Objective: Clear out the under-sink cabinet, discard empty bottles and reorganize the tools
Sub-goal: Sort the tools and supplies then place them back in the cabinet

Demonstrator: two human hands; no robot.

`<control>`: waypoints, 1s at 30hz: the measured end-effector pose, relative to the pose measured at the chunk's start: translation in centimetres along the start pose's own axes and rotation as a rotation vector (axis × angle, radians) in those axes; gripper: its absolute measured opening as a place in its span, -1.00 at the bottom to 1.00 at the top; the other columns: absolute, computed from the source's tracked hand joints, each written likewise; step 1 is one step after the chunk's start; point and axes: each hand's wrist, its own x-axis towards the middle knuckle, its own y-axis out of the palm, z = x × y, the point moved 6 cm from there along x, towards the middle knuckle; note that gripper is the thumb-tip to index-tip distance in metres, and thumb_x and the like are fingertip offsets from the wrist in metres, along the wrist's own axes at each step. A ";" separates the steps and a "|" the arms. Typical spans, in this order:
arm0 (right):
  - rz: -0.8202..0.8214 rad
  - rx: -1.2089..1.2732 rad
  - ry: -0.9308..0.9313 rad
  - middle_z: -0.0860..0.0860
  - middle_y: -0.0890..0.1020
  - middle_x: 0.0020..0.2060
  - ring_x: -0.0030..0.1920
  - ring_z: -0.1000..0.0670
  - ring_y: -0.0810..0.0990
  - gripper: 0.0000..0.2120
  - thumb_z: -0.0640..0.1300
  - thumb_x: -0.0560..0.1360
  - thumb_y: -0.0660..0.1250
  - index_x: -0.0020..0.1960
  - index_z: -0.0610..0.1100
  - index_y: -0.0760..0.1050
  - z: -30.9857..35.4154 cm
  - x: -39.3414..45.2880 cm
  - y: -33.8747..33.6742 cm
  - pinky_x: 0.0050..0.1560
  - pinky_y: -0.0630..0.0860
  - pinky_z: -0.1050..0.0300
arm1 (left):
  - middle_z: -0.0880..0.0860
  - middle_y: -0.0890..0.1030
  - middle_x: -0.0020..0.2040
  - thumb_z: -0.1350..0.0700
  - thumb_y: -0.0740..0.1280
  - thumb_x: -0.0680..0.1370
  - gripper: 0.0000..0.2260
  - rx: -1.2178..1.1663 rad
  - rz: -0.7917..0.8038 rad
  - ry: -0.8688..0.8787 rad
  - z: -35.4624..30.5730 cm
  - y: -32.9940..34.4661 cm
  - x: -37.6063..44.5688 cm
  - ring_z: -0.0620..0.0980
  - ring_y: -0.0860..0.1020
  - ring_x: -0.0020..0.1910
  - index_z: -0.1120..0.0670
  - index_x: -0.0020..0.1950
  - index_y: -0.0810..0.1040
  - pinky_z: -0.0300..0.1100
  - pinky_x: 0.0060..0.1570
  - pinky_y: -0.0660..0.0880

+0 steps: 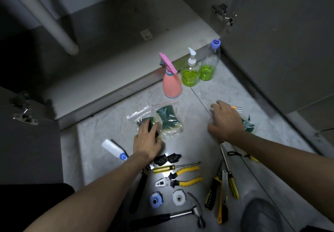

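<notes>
On the marble floor in front of the open cabinet, my left hand [147,140] grips a bagged green sponge [144,121]. A second bagged sponge [169,119] lies just right of it. My right hand [226,121] rests with fingers spread on a clear bag; a third green sponge [248,124] pokes out behind it. A pink spray bottle [171,85], a pump bottle [189,73] and a clear bottle [210,63], both holding green liquid, stand by the cabinet sill. Pliers [179,178], screwdrivers [173,166], a hammer [180,214] and utility knives [223,195] lie near me.
A white tube [113,148] lies left of my left wrist. Black bags [167,158], a blue tape roll [155,199] and a white one [179,197] sit among the tools. The cabinet floor [112,54] holds a white drain pipe [54,23]. The cabinet door [280,41] stands open at right.
</notes>
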 end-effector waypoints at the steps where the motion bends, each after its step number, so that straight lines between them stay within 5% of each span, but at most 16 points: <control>1: 0.035 -0.032 0.075 -0.13 0.36 0.36 0.37 -0.20 0.38 -0.31 0.06 0.34 0.41 0.40 -0.13 0.32 -1.5 -0.7 0.3 0.30 0.35 -0.09 | 0.06 0.01 0.60 -0.01 0.28 0.52 -0.38 0.011 0.059 -0.007 -0.2 0.6 0.1 0.11 0.05 0.56 -0.09 0.56 0.18 0.12 0.39 0.34; 5: 0.114 -0.091 0.226 -0.15 0.37 0.34 0.28 -0.21 0.43 -0.30 0.07 0.42 0.41 0.44 -0.13 0.23 -4.9 -3.2 1.3 0.21 0.42 -0.11 | 0.05 -0.09 0.61 -0.05 0.27 0.53 -0.40 0.101 0.137 0.004 -0.8 1.4 0.5 0.15 -0.04 0.57 -0.13 0.55 0.17 0.20 0.37 0.36; 10: -0.035 0.104 0.174 -0.09 0.44 0.24 0.20 -0.19 0.46 -0.49 -0.08 0.44 0.42 0.34 -0.11 0.37 -4.6 -3.8 -0.3 0.04 0.50 -0.06 | 0.06 -0.03 0.61 0.02 0.31 0.52 -0.43 0.062 0.103 0.013 -1.1 1.1 0.6 0.13 0.00 0.56 -0.07 0.52 0.25 0.09 0.39 0.36; 19: -0.111 0.513 -0.153 0.02 0.42 0.15 0.12 -0.06 0.50 -0.58 -0.13 0.37 0.47 0.17 -0.05 0.42 9.9 -0.2 -0.8 0.04 0.52 -0.02 | 0.06 0.10 0.59 0.23 0.32 0.52 -0.43 0.054 0.012 0.018 1.9 -1.0 1.5 0.10 0.11 0.54 0.00 0.50 0.28 0.03 0.41 0.34; 25: 0.003 0.490 -0.025 -0.07 0.34 0.36 0.34 -0.12 0.38 -0.38 0.19 0.43 0.47 0.34 -0.08 0.39 13.5 2.1 2.9 0.28 0.45 -0.07 | 0.05 0.15 0.59 0.22 0.34 0.48 -0.30 -0.080 -0.066 0.075 3.8 -2.0 0.9 0.08 0.15 0.54 0.04 0.59 0.18 -0.09 0.50 0.20; 30: 0.024 0.510 0.072 -0.09 0.36 0.28 0.24 -0.17 0.48 -0.33 0.05 0.40 0.48 0.39 -0.12 0.27 14.3 2.8 5.5 0.15 0.53 -0.09 | 0.08 0.13 0.60 0.13 0.31 0.56 -0.43 -0.017 -0.096 -0.026 5.5 -1.5 0.0 0.09 0.10 0.57 -0.01 0.56 0.27 -0.03 0.51 0.19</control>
